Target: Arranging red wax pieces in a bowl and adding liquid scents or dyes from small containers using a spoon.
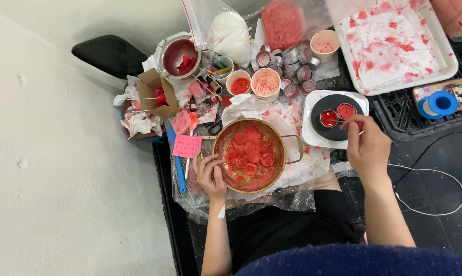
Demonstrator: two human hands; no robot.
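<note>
The largest thing is the white tray [448, 64], lined with red-stained paper, well up and to the right of the brass pan [250, 155]. The pan itself sits at the middle of the plastic-covered work surface — round, two-handled, and filled with red wax discs and crumbled red bits. Just right of the pan stands a white square scale [309, 134] with a black round top, and on that top two small round tins [337, 115] of red liquid wax sit side by side, touching or nearly so.

Behind the pan, a steel pot [179, 55] with red lumps stands to the upper left, with a cluster of empty small metal tins [291, 69] and three paper cups [266, 83] of red material closer to the pan's far rim. A pink note [187, 146] lies just left of the pan, over a blue stick [180, 171].

The left hand [210, 174] rests curled against the pan's left rim, fingers on the edge beside the near handle. The right hand [366, 145], to the right of the pan, is pinched on a thin stick — its tip reaches toward the tins on the scale.
</note>
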